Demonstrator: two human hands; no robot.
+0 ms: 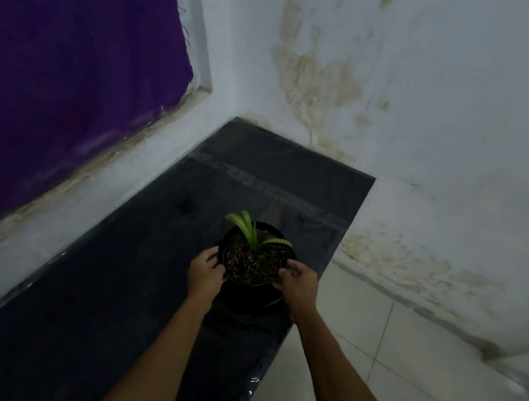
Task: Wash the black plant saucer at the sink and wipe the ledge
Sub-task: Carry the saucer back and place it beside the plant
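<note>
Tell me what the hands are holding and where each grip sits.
Both hold the black plant pot at its rim: the left hand grips the left side, the right hand the right side. The black saucer shows below it.

**Room around the pot**

Plant pot [255, 261] is the only obstacle on the counter [125, 282], near its 3 o'clock edge. Left grip [206, 274] and right grip [298, 287] take its 9 and 3 o'clock sides. Open counter at 12 up to the corner, wide at 6 to 9. Wall [88, 207] closes 9. Past 3, drop to tiled floor [404, 361].
</note>
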